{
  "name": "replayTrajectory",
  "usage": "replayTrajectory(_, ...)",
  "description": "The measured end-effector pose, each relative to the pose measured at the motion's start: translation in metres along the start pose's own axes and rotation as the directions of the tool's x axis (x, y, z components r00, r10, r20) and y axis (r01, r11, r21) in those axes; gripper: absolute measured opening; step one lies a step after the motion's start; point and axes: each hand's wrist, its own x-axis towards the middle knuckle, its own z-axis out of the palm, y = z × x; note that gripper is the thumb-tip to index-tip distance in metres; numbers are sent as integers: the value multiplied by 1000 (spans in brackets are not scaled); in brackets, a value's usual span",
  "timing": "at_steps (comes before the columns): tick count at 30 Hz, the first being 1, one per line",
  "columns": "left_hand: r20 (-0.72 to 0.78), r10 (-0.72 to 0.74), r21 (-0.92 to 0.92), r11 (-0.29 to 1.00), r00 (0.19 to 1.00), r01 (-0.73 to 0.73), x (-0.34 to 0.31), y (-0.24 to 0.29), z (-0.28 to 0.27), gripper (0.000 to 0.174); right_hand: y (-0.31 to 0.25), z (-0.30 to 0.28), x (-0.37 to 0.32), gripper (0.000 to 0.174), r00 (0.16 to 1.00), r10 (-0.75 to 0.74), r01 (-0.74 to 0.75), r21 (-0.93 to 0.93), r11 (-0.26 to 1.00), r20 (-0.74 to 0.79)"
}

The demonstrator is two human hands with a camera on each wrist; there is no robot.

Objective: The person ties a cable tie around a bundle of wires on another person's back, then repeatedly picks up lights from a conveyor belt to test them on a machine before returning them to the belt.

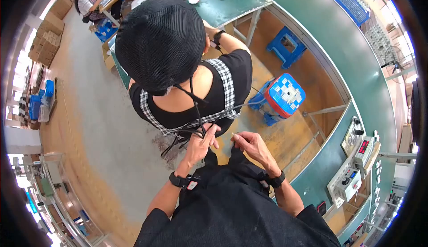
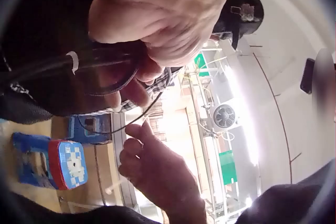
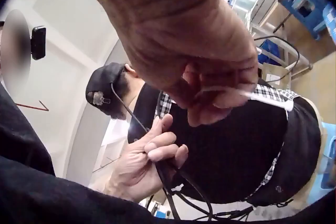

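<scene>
Black cables [image 1: 168,151] run through my left hand [image 1: 199,148], whose fingers curl round them behind the back of a person in a black cap [image 1: 160,42]. In the right wrist view the cables [image 3: 167,190] hang below that left hand [image 3: 139,169]. A short distance to the right, my right hand [image 1: 255,148] has its thumb and fingertips pinched together. The right wrist view shows a thin white strip [image 3: 270,99] held by this right hand [image 3: 194,50], its end sticking out past the fingers. The two hands are apart.
Blue stools [image 1: 286,46] stand to the right, one with a patterned top [image 1: 287,94]. A green workbench [image 1: 307,24] curves round the right side, with small white parts and control boxes [image 1: 347,182] on it. Another person [image 1: 87,4] sits at the upper left.
</scene>
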Motion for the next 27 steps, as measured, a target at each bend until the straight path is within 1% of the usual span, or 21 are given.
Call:
replayTrajectory(1,5,-12,-60,998,1000,12,-5,7,5,30,3,2,-3,37,1000,-28,29,37,999,-13)
replayTrajectory(2,10,-22,-120,993,1000,23,-8,11,7,31,9,4,-5,35,994,-98,101,66,993,-56)
replayTrajectory(3,38,-18,-115,993,999,22,12,3,2,31,-1,-7,12,33,872,-477,426,-317,848,-105)
replayTrajectory(5,73,-80,-100,991,994,87,11,0,-1,32,-12,-12,5,28,828,-541,432,-448,783,-147)
replayTrajectory(6,40,-87,-30,996,995,88,7,4,2,34,-13,-8,-1,26,919,-339,295,-219,930,-202)
replayTrajectory(7,62,-82,-67,994,995,87,10,8,2,34,-18,-9,-1,26,938,-267,253,-88,963,-223)
replayTrajectory(9,114,-71,-140,986,991,87,15,15,4,35,-33,-15,-3,26,964,-110,155,175,972,-241)
replayTrajectory(10,133,-76,-228,968,988,105,13,19,5,37,-29,-14,-1,29,959,-162,216,227,950,-233)
replayTrajectory(11,154,-96,-270,953,983,135,13,20,5,40,-26,-11,0,29,949,-198,262,266,928,-244)
replayTrajectory(13,229,-90,-350,921,969,168,11,18,0,44,-25,-4,2,30,927,-260,345,347,872,-271)
replayTrajectory(14,226,-83,-350,923,970,161,13,17,1,46,-27,-3,5,31,919,-276,364,339,867,-280)
replayTrajectory(16,236,-63,-378,913,970,151,16,18,3,51,-34,2,5,31,920,-250,357,379,854,-303)
replayTrajectory(17,197,-58,-374,918,979,129,16,21,5,52,-36,4,6,31,918,-239,356,396,846,-315)
replayTrajectory(18,158,-51,-369,923,986,107,14,29,9,52,-36,8,7,32,927,-227,349,467,812,-297)
replayTrajectory(19,121,-44,-363,928,992,85,12,34,12,53,-33,10,9,33,932,-228,344,490,801,-282)
replayTrajectory(21,183,-21,-361,929,983,87,11,38,9,54,-30,15,13,34,937,-240,342,534,773,-253)
replayTrajectory(22,200,-22,-348,933,980,92,11,38,7,54,-35,17,12,34,937,-231,339,529,778,-261)
replayTrajectory(24,215,-25,-305,948,976,91,11,44,6,51,-39,18,12,33,925,-275,375,510,774,-262)
replayTrajectory(25,220,-5,-314,946,975,76,11,45,9,50,-42,19,12,33,918,-300,393,498,773,-259)
replayTrajectory(26,224,16,-323,945,974,59,13,47,12,48,-42,20,14,31,906,-317,415,442,796,-280)
replayTrajectory(27,226,36,-334,942,974,42,17,52,16,47,-53,18,12,30,912,-306,401,443,802,-273)
